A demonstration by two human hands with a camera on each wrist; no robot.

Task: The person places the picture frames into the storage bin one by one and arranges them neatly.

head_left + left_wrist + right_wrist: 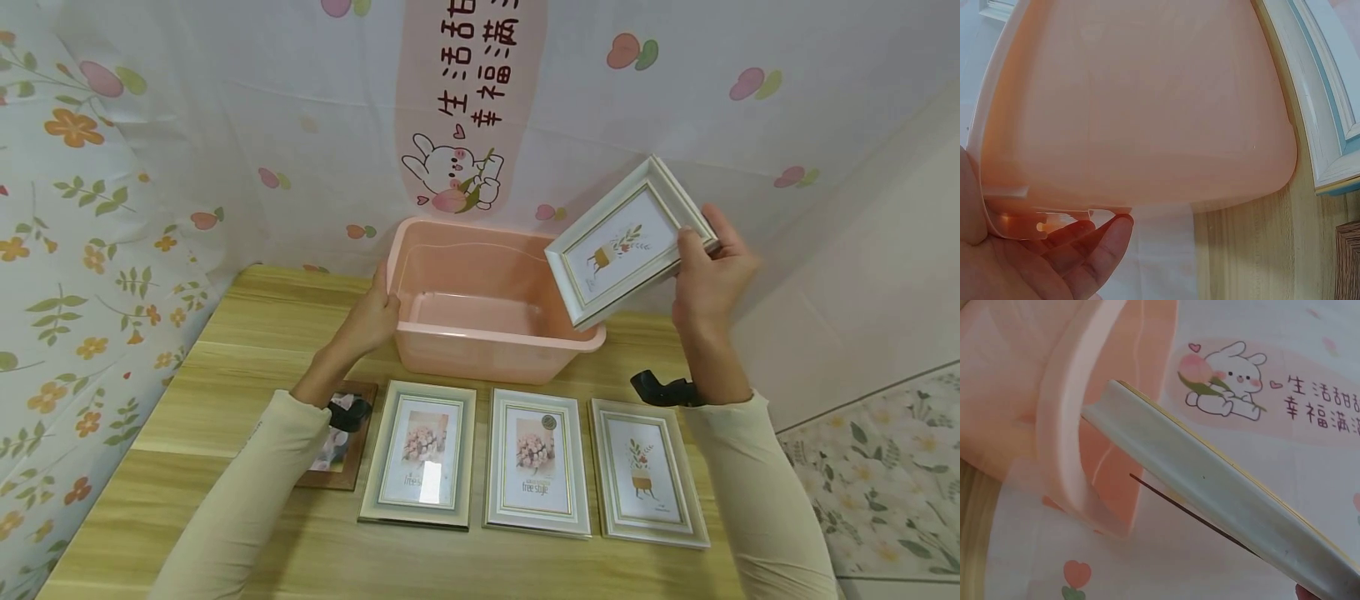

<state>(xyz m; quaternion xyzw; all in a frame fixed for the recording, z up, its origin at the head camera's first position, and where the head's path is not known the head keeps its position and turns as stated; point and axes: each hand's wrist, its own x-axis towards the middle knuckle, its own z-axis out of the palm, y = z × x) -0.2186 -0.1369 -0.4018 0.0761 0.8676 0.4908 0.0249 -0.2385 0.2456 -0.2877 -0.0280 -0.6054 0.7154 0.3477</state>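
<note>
A pink plastic basin [487, 357] stands at the back of the table, tilted slightly in view, its visible floor bare. My left hand [375, 315] grips the left end of its rim; in the left wrist view the fingers [1107, 250] curl under the edge. Off to the right, my right hand [711, 275] holds a white picture frame [667, 200] by its right edge, thumb on the front. This frame is tilted and raised, its lower left corner overlapping the basin's right end. The right wrist view shows the picture frame [1210, 481] side-on beside the basin rim [1057, 425].
Before the basin lie three pale picture frames, at left [375, 467], middle [495, 467] and right [611, 475]. A brown wooden frame [345, 475] lies partly under my left forearm. A printed cloth [315, 108] hangs behind the wood-grain table [247, 350].
</note>
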